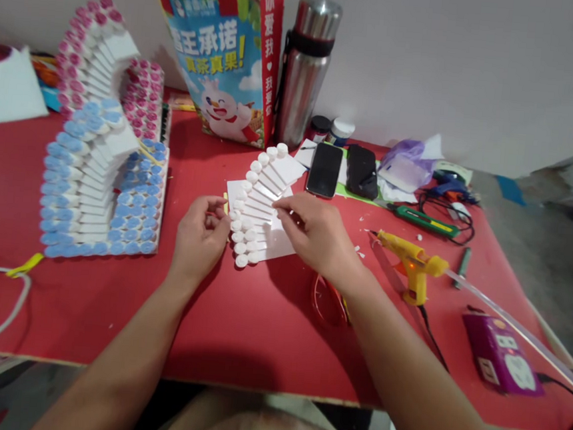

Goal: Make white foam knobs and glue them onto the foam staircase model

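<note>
A small white curved stair-like model [262,203] lies on the red table in front of me, with thin white steps fanned out and white round caps along its outer edge. A flat white board [281,239] is under it. My left hand [201,237] is beside the model's left edge with its fingers curled; what they hold, if anything, is hidden. My right hand [317,234] reaches over the board from the right. Its thumb and forefinger close near the inner ends of the steps, on something too small to make out.
Blue-capped [103,185] and pink-capped models [97,58] stand at left. Behind are a printed bag [225,56] and steel flask [309,70]. To the right lie phones [325,170], a yellow glue gun [413,259], a green-handled tool [426,221], red-handled pliers [327,302] and a purple box [500,354].
</note>
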Tool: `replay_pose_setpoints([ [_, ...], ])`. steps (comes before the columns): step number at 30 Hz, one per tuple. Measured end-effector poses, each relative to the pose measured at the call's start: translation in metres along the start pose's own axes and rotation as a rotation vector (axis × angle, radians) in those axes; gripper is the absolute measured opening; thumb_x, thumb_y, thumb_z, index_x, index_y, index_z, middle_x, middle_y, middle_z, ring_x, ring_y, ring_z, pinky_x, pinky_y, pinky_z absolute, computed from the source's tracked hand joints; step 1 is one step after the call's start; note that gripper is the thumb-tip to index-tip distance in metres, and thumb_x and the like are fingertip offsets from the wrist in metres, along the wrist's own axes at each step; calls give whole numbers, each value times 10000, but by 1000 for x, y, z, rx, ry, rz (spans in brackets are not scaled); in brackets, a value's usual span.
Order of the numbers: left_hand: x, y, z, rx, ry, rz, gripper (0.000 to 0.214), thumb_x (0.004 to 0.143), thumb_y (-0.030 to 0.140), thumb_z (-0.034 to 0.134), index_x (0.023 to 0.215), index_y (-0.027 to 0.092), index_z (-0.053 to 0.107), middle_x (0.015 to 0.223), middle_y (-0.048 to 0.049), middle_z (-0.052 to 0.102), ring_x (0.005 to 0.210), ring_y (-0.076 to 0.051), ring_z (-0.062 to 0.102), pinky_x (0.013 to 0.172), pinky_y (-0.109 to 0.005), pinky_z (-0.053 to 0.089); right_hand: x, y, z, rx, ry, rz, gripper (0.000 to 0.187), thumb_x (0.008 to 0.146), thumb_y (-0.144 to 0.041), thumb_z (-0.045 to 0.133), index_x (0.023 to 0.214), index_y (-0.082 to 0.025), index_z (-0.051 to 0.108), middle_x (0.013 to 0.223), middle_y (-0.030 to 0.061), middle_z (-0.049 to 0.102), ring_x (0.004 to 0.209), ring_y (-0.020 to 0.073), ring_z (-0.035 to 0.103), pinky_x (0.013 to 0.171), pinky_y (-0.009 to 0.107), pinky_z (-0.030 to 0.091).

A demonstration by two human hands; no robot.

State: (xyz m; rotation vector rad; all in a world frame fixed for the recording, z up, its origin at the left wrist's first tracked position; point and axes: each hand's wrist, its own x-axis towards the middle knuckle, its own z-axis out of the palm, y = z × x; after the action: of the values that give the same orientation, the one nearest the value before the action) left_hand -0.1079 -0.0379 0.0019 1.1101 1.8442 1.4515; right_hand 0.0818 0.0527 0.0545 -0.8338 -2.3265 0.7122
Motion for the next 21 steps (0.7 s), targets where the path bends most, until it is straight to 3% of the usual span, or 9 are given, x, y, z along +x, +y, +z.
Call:
replay_pose_setpoints([
  [3,0,3,2,52,32,2,337,855,360,675,1116,161,595,935,-24,609,618,-97,546,565,-235,450,-15,-1,-9,49,55,56,184,974,-163,552,1013,-146,731,912,64,738,749,152,618,706,277,444],
  [8,0,3,4,205,54,33,422,827,407,728,1136,148,604,984,-42,644,583,-84,534,563,-240,450,-30,-3,-10,23,-11,108,190,981,-179,557,1009,-148,743,951,64,758,766,148,635,684,264,439],
  [15,1,-1,5,238,32,2,503,796,426,760,1186,149,606,1011,-42,653,602,-92,545,574,-242,458,-38,3,-13,-6,-31,142,201,979,-170,552,1026,-142,745,947,68,751,769,154,639,700,269,452],
  [21,0,2,5,242,24,10,496,804,441,746,1179,146,612,1016,-51,661,608,-98,549,587,-249,463,-34,-1,6,26,-100,66,216,968,-142,565,1101,-123,735,1027,102,727,894,182,657,810,287,474],
])
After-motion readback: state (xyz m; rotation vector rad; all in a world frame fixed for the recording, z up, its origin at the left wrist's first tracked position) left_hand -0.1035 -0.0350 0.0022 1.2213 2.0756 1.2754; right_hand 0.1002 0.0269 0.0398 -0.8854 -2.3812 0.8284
